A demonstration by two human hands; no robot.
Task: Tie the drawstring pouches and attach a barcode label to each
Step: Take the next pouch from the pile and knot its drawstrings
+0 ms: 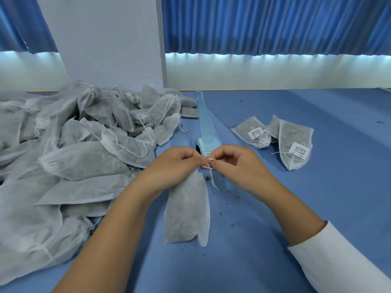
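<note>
A white mesh drawstring pouch (187, 210) filled with dark dried matter lies lengthwise on the blue table (296, 208), its neck pointing away from me. My left hand (175, 163) pinches the gathered neck and string. My right hand (234, 161) pinches the white drawstring (211, 172) right beside it, and a loose string end hangs down. Just behind my hands stands a light-blue roll of barcode labels (201, 144), its backing strip (204, 115) trailing away across the table.
A big heap of several unlabelled pouches (74, 149) fills the table's left side. Two pouches with barcode labels (275, 140) lie at the right. Dark crumbs (228, 193) are scattered near the pouch. Blue curtains and a white pillar stand behind.
</note>
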